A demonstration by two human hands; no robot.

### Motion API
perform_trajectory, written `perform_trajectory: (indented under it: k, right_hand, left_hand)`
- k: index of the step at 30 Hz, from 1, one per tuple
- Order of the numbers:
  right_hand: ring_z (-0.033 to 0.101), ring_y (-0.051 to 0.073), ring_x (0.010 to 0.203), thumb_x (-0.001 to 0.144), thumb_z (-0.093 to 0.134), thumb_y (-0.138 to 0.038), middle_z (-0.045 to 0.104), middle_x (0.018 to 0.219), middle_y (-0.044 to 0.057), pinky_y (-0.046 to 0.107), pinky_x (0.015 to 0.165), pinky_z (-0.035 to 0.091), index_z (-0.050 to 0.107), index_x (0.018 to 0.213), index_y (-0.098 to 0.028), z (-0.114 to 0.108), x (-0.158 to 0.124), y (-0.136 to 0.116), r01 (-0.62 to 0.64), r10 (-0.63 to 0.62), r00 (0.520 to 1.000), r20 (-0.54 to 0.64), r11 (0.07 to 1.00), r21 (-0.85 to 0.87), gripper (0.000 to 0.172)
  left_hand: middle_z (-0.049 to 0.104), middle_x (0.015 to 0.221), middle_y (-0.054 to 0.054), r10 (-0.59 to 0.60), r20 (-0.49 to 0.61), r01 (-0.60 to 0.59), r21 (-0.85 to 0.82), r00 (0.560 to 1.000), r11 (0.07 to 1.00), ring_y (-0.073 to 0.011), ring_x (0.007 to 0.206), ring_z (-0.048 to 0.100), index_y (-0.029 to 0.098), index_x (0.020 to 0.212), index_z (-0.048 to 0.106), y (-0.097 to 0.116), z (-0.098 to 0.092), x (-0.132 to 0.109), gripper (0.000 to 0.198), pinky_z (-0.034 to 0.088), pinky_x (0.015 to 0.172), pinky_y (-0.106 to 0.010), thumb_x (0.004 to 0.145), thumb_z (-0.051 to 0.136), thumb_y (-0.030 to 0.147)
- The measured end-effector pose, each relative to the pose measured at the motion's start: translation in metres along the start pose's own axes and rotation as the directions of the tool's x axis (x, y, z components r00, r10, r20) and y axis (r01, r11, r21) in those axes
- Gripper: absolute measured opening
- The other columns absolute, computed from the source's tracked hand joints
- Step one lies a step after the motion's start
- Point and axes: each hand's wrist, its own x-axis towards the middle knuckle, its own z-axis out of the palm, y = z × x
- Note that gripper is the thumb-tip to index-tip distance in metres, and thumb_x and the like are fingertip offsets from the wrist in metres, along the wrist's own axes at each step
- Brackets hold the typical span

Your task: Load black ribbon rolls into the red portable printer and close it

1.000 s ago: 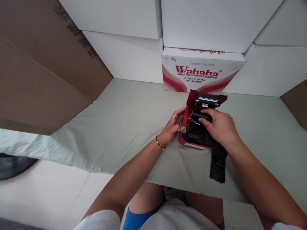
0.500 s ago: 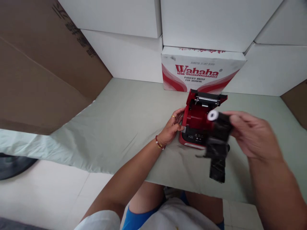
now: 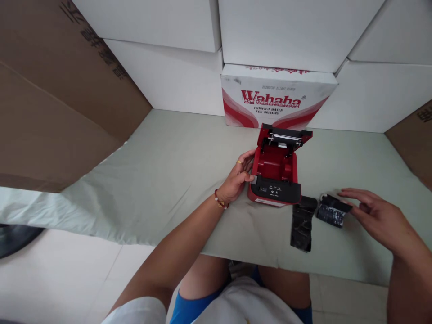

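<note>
A red and black device (image 3: 276, 191) stands on the green cloth with its lid (image 3: 286, 137) raised and its red inner compartment bare. My left hand (image 3: 237, 180) grips the device's left side, thumb on the grey piece at its front corner. To the right, a small roll wrapped in black film (image 3: 332, 211) rests on the cloth. My right hand (image 3: 369, 209) is beside it, fingers apart, the fingertips at the roll's right end. A crumpled black strip (image 3: 301, 227) lies between the device and the roll.
Behind the device stands a white and red Wahaha carton (image 3: 276, 101), backed by stacked white boxes (image 3: 162, 74). A large brown carton (image 3: 60, 103) is at the left, another (image 3: 413, 139) at the right edge. The cloth's front edge hangs above my thighs.
My right hand has moved down and right from above the device, setting the black roll on the cloth and loosening its fingers. The device's compartment is now uncovered. My left hand keeps its hold.
</note>
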Motion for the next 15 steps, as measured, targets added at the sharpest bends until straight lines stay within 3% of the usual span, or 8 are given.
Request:
perform_trajectory:
  k: [3, 7, 9, 11, 13, 15]
  right_hand:
    - [0.08, 0.033, 0.099, 0.089, 0.065, -0.077, 0.086, 0.112, 0.009, 0.047, 0.083, 0.062, 0.085, 0.101, -0.033, 0.0, 0.001, -0.021, 0.05, -0.049, 0.999, -0.01, 0.993, 0.103, 0.05]
    - [0.068, 0.022, 0.061, 0.095, 0.066, -0.07, 0.077, 0.074, 0.002, 0.036, 0.058, 0.052, 0.086, 0.105, -0.029, 0.014, 0.009, -0.045, 0.101, -0.109, 0.969, 0.224, 0.994, 0.044, 0.046]
    - [0.07, 0.022, 0.066, 0.095, 0.07, -0.053, 0.078, 0.083, 0.002, 0.035, 0.061, 0.053, 0.083, 0.122, -0.03, 0.025, 0.014, -0.053, 0.2, -0.167, 0.942, 0.291, 0.976, -0.088, 0.038]
    - [0.075, 0.023, 0.079, 0.091, 0.073, -0.037, 0.08, 0.104, 0.005, 0.033, 0.066, 0.054, 0.079, 0.132, -0.031, 0.035, 0.017, -0.058, 0.278, -0.195, 0.923, 0.332, 0.934, -0.226, 0.042]
    - [0.078, 0.025, 0.092, 0.09, 0.071, -0.029, 0.079, 0.117, 0.008, 0.033, 0.07, 0.056, 0.08, 0.13, -0.03, 0.04, 0.017, -0.06, 0.304, -0.18, 0.91, 0.374, 0.902, -0.306, 0.041]
    - [0.079, 0.027, 0.1, 0.092, 0.068, -0.028, 0.081, 0.118, 0.009, 0.035, 0.077, 0.06, 0.082, 0.123, -0.029, 0.036, 0.016, -0.059, 0.307, -0.172, 0.89, 0.423, 0.911, -0.275, 0.035]
  left_hand:
    - [0.056, 0.169, -0.005, -0.002, -0.002, 0.002, -0.017, 1.0, 1.0, -0.032, 0.165, 0.04, 0.032, 0.145, 0.061, -0.001, -0.001, 0.0, 0.08, 0.026, 0.139, -0.051, 0.07, 0.086, 0.036]
    - [0.055, 0.17, -0.005, -0.004, 0.009, 0.004, -0.012, 1.0, 1.0, -0.0322, 0.165, 0.041, 0.032, 0.147, 0.06, -0.002, -0.002, 0.0, 0.08, 0.027, 0.139, -0.052, 0.071, 0.086, 0.038]
    - [0.055, 0.17, -0.006, 0.001, 0.01, -0.001, -0.002, 1.0, 1.0, -0.0324, 0.165, 0.041, 0.032, 0.147, 0.06, -0.001, -0.002, 0.0, 0.08, 0.027, 0.139, -0.052, 0.072, 0.085, 0.038]
    - [0.054, 0.17, -0.006, 0.003, 0.01, -0.003, 0.003, 1.0, 1.0, -0.0325, 0.166, 0.04, 0.032, 0.147, 0.06, -0.001, -0.002, -0.001, 0.079, 0.026, 0.14, -0.052, 0.072, 0.085, 0.038]
    - [0.054, 0.171, -0.006, 0.002, 0.01, -0.002, 0.005, 1.0, 1.0, -0.0326, 0.166, 0.039, 0.032, 0.147, 0.059, -0.001, -0.001, 0.0, 0.079, 0.025, 0.14, -0.052, 0.073, 0.084, 0.039]
    - [0.054, 0.17, -0.006, 0.0, 0.01, 0.0, 0.002, 1.0, 1.0, -0.0329, 0.166, 0.039, 0.031, 0.147, 0.059, -0.001, -0.001, 0.0, 0.08, 0.025, 0.14, -0.053, 0.072, 0.085, 0.039]
